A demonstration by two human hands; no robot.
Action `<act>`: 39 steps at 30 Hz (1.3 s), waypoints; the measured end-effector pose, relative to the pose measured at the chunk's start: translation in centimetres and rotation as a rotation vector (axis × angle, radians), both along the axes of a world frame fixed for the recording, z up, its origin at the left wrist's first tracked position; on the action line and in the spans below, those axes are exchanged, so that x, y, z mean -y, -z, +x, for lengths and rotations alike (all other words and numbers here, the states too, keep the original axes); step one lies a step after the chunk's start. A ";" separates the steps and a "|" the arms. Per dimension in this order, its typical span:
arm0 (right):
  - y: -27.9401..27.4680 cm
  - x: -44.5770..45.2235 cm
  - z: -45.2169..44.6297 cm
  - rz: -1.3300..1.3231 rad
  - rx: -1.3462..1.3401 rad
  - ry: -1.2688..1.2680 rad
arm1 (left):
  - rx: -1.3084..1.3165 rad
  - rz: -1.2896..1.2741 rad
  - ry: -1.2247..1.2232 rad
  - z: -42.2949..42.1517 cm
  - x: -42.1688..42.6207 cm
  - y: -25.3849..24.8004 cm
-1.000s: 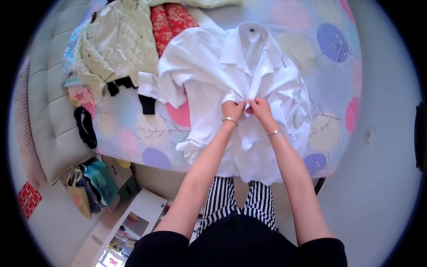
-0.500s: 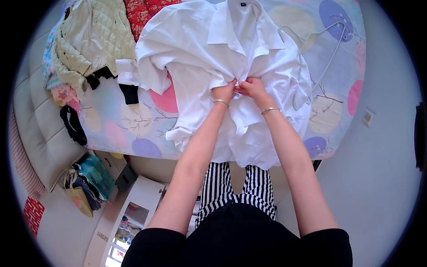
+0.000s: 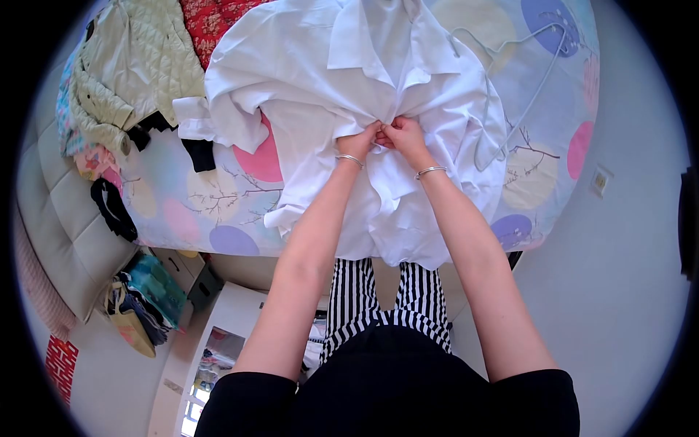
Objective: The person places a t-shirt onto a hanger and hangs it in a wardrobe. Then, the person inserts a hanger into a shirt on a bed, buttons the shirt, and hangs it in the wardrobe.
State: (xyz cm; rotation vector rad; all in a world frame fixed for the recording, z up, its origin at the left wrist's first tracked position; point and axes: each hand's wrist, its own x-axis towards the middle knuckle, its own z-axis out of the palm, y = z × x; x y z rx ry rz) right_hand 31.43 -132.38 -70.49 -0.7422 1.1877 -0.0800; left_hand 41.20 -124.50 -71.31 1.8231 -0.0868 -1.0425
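A white collared shirt lies spread on the bed, collar away from me and lower hem over the near edge. My left hand is closed on its front, fingertips pinching the cloth partway down the opening. Right against it, my right hand pinches the other side of the front, so the fingertips of both hands meet. Any button between them is hidden by the fingers. The cloth bunches around the hands, and the collar stands apart in a V above them. A pale wire hanger lies by the shirt's right side, partly against it.
The bed's patterned sheet carries a cream quilted jacket, a red floral cloth and a black band-like item on the left. Below stand folded clothes in a bag and a white cabinet.
The view has shifted slightly, so the bed and clothes sit a little further left and up. Both hands stay at the shirt front, fingertips now drawn closer together.
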 end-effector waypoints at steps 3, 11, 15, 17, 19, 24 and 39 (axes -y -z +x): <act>0.3 -0.1 -0.1 0.011 0.026 0.012 | -0.099 0.005 0.026 0.1 -0.2 0.4; 1.6 -0.9 0.2 -0.147 -0.065 -0.023 | -0.088 0.039 0.026 0.5 0.1 1.4; 1.0 -0.4 0.1 -0.139 0.010 0.020 | -0.167 -0.004 0.035 0.6 0.0 2.2; 0.1 0.3 0.1 -0.044 -0.035 -0.025 | -0.215 0.039 -0.045 0.7 0.3 1.8; 0.0 1.0 0.5 -0.045 -0.036 -0.041 | -0.325 0.032 -0.080 1.3 0.7 1.1; -2.3 -0.3 -1.9 -0.277 0.032 -0.031 | -0.612 -0.557 -0.450 4.2 -2.0 -6.3; -9.1 13.7 -4.6 -1.530 -0.228 -0.592 | 1.266 -0.133 0.679 23.6 0.7 -16.6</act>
